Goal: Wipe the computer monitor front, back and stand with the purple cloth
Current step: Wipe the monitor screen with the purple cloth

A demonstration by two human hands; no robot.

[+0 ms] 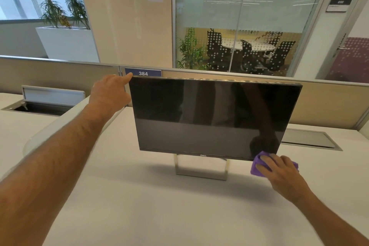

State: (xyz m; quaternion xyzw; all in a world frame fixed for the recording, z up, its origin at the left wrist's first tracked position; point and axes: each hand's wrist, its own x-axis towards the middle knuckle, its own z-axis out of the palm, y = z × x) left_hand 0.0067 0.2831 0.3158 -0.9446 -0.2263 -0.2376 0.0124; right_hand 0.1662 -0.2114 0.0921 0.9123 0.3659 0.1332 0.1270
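A black flat monitor (209,118) with a dark screen stands on a silver open-frame stand (200,171) in the middle of the white desk. My left hand (110,93) grips the monitor's top left corner, fingers behind the panel. My right hand (281,173) presses a bunched purple cloth (259,163) against the screen's bottom right corner, at the lower bezel. The monitor's back is hidden from this view.
The white desk (159,205) stretches toward me. A beige partition (60,72) with a blue "384" label (143,73) runs behind the monitor. Cable hatches lie at the left (40,106), lid open, and at the right (307,139). Glass-walled meeting room beyond.
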